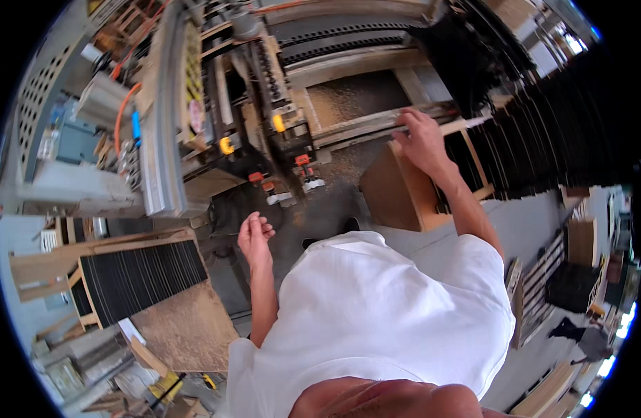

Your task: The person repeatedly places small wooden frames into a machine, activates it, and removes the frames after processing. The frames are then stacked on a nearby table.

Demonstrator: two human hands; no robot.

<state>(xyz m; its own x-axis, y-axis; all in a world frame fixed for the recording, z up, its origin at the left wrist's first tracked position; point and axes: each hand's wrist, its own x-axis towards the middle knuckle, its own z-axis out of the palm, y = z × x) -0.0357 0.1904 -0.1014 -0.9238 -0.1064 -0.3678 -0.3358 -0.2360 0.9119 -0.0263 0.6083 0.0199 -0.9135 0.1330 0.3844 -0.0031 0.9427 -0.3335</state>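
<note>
My left hand (255, 235) is held low in front of the machine, its fingers bent together. A thin pale line runs leftward from the fingertips, and whether it is gripped cannot be made out. Close by are the machine's red and white end pieces (278, 197) and yellow knobs (226, 145). My right hand (422, 142) reaches out above a wooden box-like stand (397, 188), near the machine's long rail (362, 129). Its fingers are slightly curved and apart, with nothing seen in them.
Dark boards (550, 132) stand in a long row at the right. Another dark stack (142, 279) rests at the left beside a chipboard panel (184, 327). Sawdust (327, 104) lies inside the machine. A person (591, 340) is far off at the right, near a pallet (543, 279).
</note>
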